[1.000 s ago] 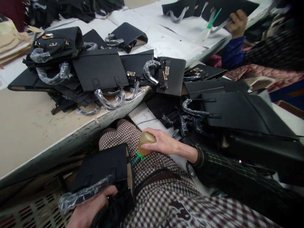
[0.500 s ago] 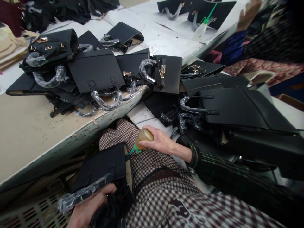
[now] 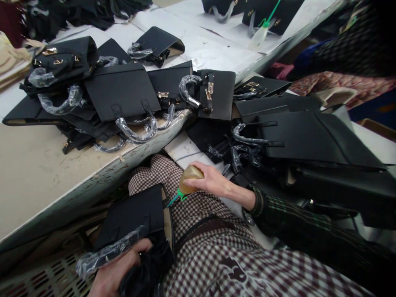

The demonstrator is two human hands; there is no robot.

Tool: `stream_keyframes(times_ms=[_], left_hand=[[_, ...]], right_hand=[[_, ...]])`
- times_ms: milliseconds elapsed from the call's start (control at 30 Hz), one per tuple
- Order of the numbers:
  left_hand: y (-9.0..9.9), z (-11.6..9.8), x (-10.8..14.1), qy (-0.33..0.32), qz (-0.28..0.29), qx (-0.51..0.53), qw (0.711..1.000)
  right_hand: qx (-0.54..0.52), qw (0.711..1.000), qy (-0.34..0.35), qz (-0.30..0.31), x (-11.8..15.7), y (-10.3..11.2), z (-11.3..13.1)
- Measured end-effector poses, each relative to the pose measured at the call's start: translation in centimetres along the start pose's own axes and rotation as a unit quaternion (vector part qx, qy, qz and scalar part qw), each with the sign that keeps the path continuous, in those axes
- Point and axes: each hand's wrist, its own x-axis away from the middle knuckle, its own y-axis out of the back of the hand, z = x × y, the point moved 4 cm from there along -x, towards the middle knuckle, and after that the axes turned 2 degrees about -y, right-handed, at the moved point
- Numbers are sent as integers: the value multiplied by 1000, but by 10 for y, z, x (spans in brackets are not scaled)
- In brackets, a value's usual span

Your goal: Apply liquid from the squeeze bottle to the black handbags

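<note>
My right hand (image 3: 208, 178) grips a squeeze bottle (image 3: 189, 178) of amber liquid, tilted with its green nozzle pointing down and left. The nozzle tip is at the side edge of a black handbag (image 3: 133, 214) across my lap; whether it touches is hard to tell. Beige lining shows along that open edge. At the lower left, my left hand (image 3: 116, 268) is closed round the bag near its plastic-wrapped handle (image 3: 108, 251). Soft black material bunches beside this hand, and part of the hand is cut off by the frame.
Black handbags (image 3: 123, 90) with wrapped handles crowd the table (image 3: 40, 173) ahead. More bags (image 3: 312, 140) are stacked at my right. A second bottle (image 3: 260, 35) with a green nozzle stands at the back. A plastic crate (image 3: 46, 276) is at lower left. Another person's clothing (image 3: 334, 62) shows at upper right.
My right hand and the bottle have shifted slightly right, the nozzle tip moving slightly down along the bag's edge. The other person's hand at upper right has gone from view.
</note>
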Motion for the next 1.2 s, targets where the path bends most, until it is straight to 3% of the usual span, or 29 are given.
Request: stream_keyframes(times_ms=[133,333,733,867,1000,1200], left_hand=[[0,-1,-3,-8,2,-4,1000],[0,0,-4,-2,10,-11,1000],[4,6,-1,2,-10,-9,1000],[5,5,0,-1,-5,9,1000],[3,3,-3,8,35,26,999],[4,4,-5,-4,28,16,999]], right_hand=[[-2,999,-20,37,-1,-5,-1],[-124,979,-72,144,7,-10,0],[-229,948,-74,208,46,-13,22],[-224,950,-80,203,50,-9,20],[-163,974,-68,145,40,-3,11],[-136,985,-43,93,26,0,8]])
